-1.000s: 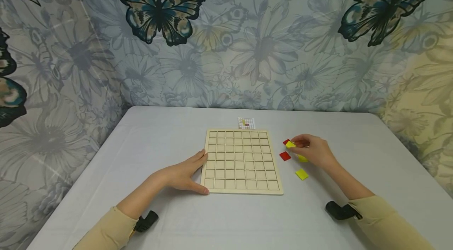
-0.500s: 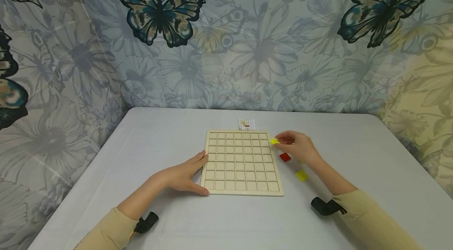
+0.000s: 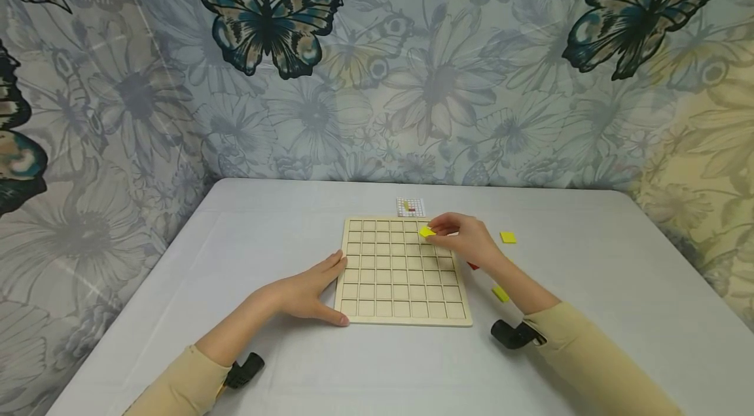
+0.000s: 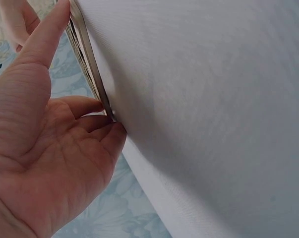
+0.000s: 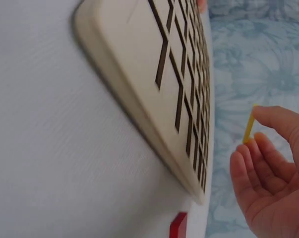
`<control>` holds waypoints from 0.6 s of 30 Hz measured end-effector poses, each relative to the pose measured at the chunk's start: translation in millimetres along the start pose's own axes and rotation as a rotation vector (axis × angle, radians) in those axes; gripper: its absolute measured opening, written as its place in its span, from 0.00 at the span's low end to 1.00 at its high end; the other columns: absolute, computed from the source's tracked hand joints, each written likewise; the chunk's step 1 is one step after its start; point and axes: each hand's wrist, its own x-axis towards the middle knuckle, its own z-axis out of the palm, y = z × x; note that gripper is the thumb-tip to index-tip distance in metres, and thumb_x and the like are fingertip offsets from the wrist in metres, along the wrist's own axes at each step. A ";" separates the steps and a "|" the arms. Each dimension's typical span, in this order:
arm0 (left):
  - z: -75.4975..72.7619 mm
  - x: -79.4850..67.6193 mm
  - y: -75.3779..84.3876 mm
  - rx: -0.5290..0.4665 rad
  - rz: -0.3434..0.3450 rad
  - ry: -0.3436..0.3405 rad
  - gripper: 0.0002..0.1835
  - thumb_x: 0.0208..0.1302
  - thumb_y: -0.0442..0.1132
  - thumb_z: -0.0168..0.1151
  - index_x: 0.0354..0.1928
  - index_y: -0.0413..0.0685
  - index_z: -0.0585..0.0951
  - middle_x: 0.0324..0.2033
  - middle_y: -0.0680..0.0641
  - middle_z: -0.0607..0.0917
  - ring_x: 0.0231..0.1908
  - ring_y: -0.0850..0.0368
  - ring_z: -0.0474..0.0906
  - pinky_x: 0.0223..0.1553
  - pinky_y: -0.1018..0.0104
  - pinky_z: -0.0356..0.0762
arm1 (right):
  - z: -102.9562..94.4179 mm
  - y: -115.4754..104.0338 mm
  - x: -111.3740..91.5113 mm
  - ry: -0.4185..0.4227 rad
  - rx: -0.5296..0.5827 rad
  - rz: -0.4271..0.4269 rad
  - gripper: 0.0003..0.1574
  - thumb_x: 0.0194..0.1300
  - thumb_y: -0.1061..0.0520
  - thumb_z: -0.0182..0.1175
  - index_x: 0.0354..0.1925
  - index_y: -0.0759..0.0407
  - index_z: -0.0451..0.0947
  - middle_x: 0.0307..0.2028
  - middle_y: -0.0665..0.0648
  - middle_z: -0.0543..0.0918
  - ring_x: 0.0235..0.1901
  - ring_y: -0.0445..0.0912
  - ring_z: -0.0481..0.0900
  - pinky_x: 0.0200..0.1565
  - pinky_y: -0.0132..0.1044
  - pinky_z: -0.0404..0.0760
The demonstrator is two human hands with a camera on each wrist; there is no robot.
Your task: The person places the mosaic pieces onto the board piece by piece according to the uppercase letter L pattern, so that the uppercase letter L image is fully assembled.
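A pale wooden grid board [image 3: 402, 320] lies flat on the white table. My left hand [image 3: 312, 288] rests at its left side, fingertips along the edge and thumb at the near left corner; in the left wrist view the fingers [image 4: 92, 124] meet the board's side. Between thumb and fingertips my right hand [image 3: 468, 239] pinches a thin yellow square tile [image 3: 427, 231] over the board's far right cells. The right wrist view shows that tile [image 5: 249, 124] edge-on, above the board's surface.
To the right of the board lie a yellow tile [image 3: 508, 237], another yellow tile [image 3: 500, 294] and a red tile [image 3: 473, 266], partly hidden by the right hand. A small card with a printed coloured grid [image 3: 410, 207] sits behind the board. A butterfly-patterned wall covering rises behind the table.
My right hand has carried the yellow tile leftward from the loose tiles to over the board. The yellow tile at the far right has come into sight. The left hand stays in place.
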 end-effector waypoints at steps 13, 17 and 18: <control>0.5 1.6 -1.6 0.006 0.001 -0.010 0.62 0.52 0.63 0.71 0.76 0.39 0.45 0.76 0.41 0.39 0.75 0.49 0.35 0.71 0.53 0.44 | 24.7 -16.1 19.5 -0.062 0.044 -0.089 0.18 0.57 0.53 0.72 0.44 0.58 0.83 0.37 0.52 0.85 0.40 0.46 0.81 0.46 0.41 0.79; 0.3 1.7 -2.1 0.002 0.007 -0.009 0.62 0.52 0.63 0.71 0.76 0.38 0.45 0.76 0.41 0.39 0.75 0.48 0.35 0.71 0.53 0.44 | 29.8 -20.9 26.0 -0.106 0.031 -0.131 0.16 0.57 0.55 0.72 0.43 0.59 0.83 0.36 0.53 0.84 0.39 0.46 0.81 0.44 0.40 0.79; 0.3 1.7 -2.0 0.001 0.009 -0.009 0.62 0.52 0.63 0.71 0.76 0.38 0.45 0.76 0.40 0.39 0.75 0.48 0.35 0.71 0.52 0.44 | 31.0 -22.4 27.3 -0.115 0.024 -0.139 0.16 0.57 0.55 0.72 0.43 0.59 0.83 0.36 0.53 0.84 0.39 0.46 0.82 0.44 0.40 0.79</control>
